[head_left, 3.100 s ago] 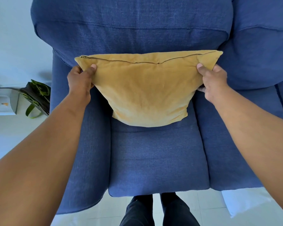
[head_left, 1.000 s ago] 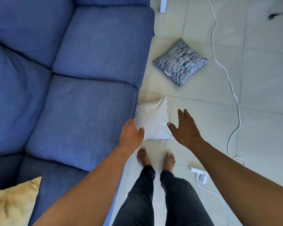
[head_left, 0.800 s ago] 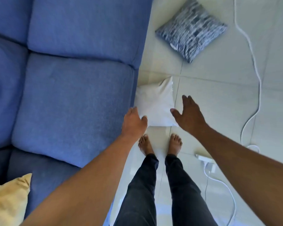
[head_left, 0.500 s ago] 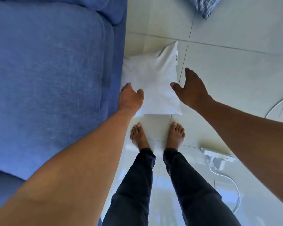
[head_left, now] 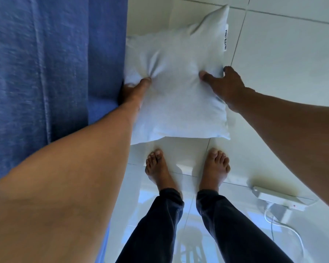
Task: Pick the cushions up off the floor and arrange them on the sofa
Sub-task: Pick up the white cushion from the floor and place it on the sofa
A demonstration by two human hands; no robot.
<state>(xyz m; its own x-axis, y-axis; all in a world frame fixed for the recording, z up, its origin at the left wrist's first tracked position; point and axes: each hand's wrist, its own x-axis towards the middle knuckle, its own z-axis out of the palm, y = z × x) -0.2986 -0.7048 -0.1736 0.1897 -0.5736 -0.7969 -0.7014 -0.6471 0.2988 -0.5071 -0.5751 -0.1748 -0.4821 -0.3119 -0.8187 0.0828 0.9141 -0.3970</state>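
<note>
A plain white cushion (head_left: 177,95) with a small side label lies on the pale tiled floor, its left edge against the front of the blue sofa (head_left: 46,63). My left hand (head_left: 135,90) pinches the cushion's left edge, thumb pressed into the fabric so it creases. My right hand (head_left: 224,86) grips the right edge, thumb on top and fingers curled over the side. The cushion's near edge sits just ahead of my bare feet (head_left: 186,168).
A white power strip (head_left: 275,198) with a white cable (head_left: 281,228) lies on the glossy tiled floor (head_left: 283,63) to the right of my feet. The sofa fills the whole left side of the view.
I have bent lower toward the floor. Both hands, open and hovering half a second ago, have come down and closed on the white cushion's two sides.
</note>
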